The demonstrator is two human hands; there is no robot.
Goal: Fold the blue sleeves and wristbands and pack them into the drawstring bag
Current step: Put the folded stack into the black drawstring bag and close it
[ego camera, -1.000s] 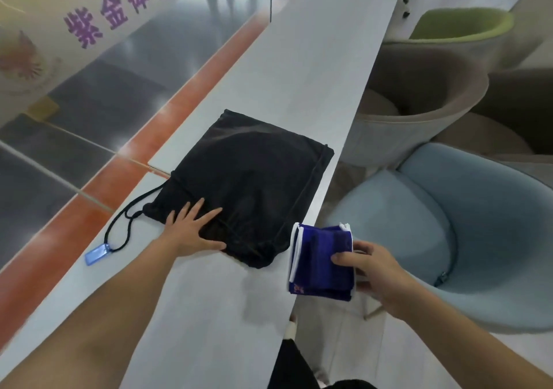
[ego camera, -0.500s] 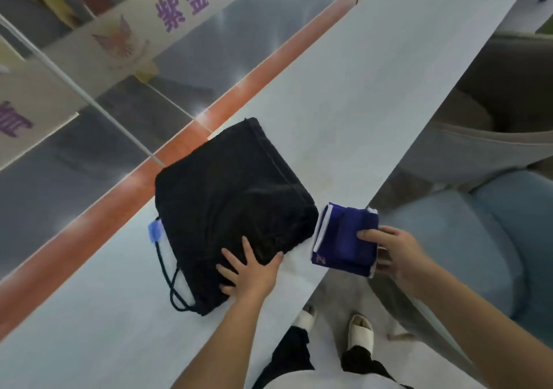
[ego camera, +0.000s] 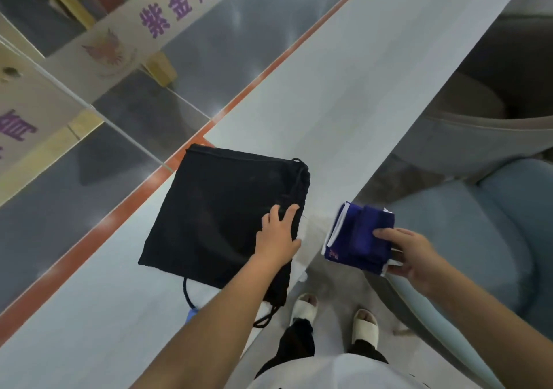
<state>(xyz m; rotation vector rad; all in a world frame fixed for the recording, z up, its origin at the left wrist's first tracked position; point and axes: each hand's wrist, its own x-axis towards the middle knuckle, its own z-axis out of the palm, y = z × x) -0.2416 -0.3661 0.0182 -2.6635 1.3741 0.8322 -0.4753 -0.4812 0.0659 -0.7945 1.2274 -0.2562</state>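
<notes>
A black drawstring bag (ego camera: 221, 212) lies flat on the long pale counter (ego camera: 344, 95). My left hand (ego camera: 278, 236) rests on the bag's right side near its gathered mouth, fingers spread on the cloth. My right hand (ego camera: 410, 254) pinches a folded stack of blue sleeves and wristbands (ego camera: 356, 236) with white edging, thumb on top. The stack hangs in the air just past the counter's right edge, a short way right of the bag. The bag's cord (ego camera: 188, 293) and a small blue tag trail out under my left forearm.
A glass pane with purple lettering (ego camera: 179, 5) and an orange strip (ego camera: 119, 209) border the counter's left side. A light blue chair (ego camera: 484, 239) and a grey-brown chair (ego camera: 493, 137) stand to the right. My feet in white slippers (ego camera: 363, 326) are below.
The bag has been turned round on the counter so its mouth now faces right, toward the blue stack. My left hand went with it. The right hand still holds the stack beside the edge.
</notes>
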